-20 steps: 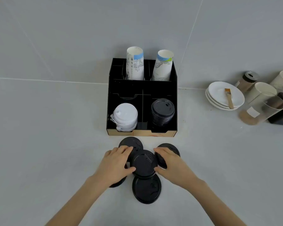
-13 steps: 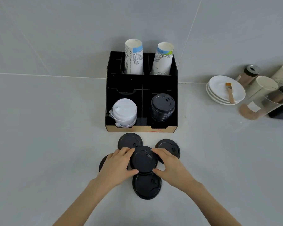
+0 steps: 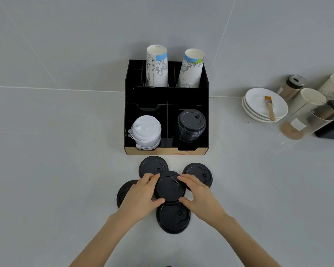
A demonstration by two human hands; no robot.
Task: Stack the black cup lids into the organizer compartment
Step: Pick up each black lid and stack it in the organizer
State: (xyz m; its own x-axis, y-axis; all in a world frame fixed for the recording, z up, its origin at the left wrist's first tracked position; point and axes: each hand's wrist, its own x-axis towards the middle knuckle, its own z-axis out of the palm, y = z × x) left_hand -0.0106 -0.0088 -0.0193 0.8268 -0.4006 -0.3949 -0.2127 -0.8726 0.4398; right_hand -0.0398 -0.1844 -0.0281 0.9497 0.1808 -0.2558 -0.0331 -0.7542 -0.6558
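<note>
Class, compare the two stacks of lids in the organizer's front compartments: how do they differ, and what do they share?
The white lid stack sits in the front left compartment; the black lid stack sits in the front right. The white lids sit unevenly, with tabs sticking out; the black lids nest in a neater column. Both are round cup lids inside the black organizer.

**No legible text**

No word, brand or number can be read. Fine print and line drawings are seen on the left paper cup [image 3: 157,66] and the right paper cup [image 3: 191,69], but they are too small to be made out. A red mark on the organizer [image 3: 189,151] front edge is cut off and unreadable.
</note>
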